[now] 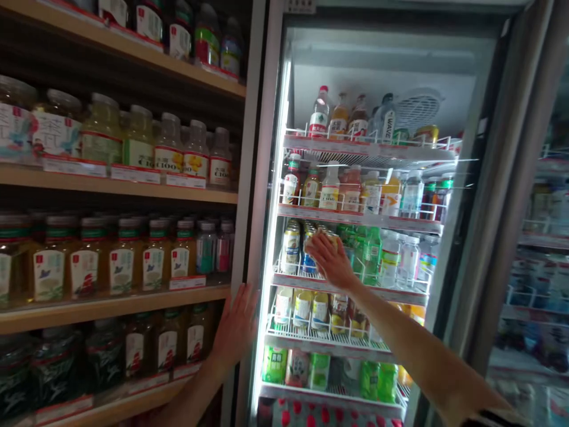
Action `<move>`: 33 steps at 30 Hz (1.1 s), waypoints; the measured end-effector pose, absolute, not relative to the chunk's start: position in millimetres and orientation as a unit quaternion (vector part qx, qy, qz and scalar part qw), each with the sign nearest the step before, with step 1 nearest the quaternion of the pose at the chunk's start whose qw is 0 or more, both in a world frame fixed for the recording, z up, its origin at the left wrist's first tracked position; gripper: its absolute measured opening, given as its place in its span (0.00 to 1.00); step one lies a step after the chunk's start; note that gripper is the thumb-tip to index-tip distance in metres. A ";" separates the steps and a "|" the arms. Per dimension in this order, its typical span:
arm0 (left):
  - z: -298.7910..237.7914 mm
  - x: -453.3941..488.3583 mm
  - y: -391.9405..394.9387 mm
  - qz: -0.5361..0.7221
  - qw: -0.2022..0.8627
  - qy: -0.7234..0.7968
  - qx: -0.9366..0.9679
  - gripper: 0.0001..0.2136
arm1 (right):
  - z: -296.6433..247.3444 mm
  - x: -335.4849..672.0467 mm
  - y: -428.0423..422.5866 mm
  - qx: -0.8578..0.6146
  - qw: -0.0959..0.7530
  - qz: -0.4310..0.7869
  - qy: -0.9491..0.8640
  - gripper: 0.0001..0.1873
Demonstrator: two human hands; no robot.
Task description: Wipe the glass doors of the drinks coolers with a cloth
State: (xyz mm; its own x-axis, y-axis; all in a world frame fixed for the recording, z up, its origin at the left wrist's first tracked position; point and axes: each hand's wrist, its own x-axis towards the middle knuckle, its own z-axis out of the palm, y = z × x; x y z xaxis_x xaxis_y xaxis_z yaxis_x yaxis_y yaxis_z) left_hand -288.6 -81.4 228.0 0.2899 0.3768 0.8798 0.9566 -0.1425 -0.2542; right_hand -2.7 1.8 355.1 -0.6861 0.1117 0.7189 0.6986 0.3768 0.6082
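An open drinks fridge [262, 178] stands lit in front of me, its wire shelves full of bottles and cans. My right hand [329, 259] reaches into the third shelf, fingers wrapped round a yellow can [331, 238] among other cans [291, 246]. My left hand [236, 325] lies flat with fingers stretched out against the fridge's left frame, beside the wooden shelving.
Wooden shelves [111, 305] on the left carry rows of jars and bottles with price tags. The fridge's glass door [511, 196] stands swung open to the right. Green bottles [368, 252] stand right of my right hand. A second fridge [542, 267] is at the far right.
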 end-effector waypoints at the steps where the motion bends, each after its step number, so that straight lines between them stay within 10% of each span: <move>1: 226.7 -284.4 -81.2 -0.335 0.426 -0.489 -0.683 0.26 | 344.5 2.8 -0.8 -0.250 0.284 -0.494 -0.783 0.27; 6: 230.4 -260.5 -73.5 -0.344 0.397 -0.479 -0.703 0.26 | 294.6 32.2 -9.6 -0.159 0.165 -0.474 -0.850 0.27; 12: 253.9 -218.1 -60.5 -0.374 0.399 -0.446 -0.708 0.25 | 324.9 60.5 -8.0 -0.341 0.344 -0.491 -0.724 0.25; 18: 272.1 -178.1 -57.0 -0.391 0.395 -0.411 -0.722 0.25 | 284.8 86.1 -16.3 -0.296 0.260 -0.466 -0.792 0.26; 33: 297.0 -107.2 -28.3 -0.457 0.385 -0.386 -0.703 0.31 | 317.8 182.2 -3.8 -0.360 0.442 -0.482 -0.665 0.24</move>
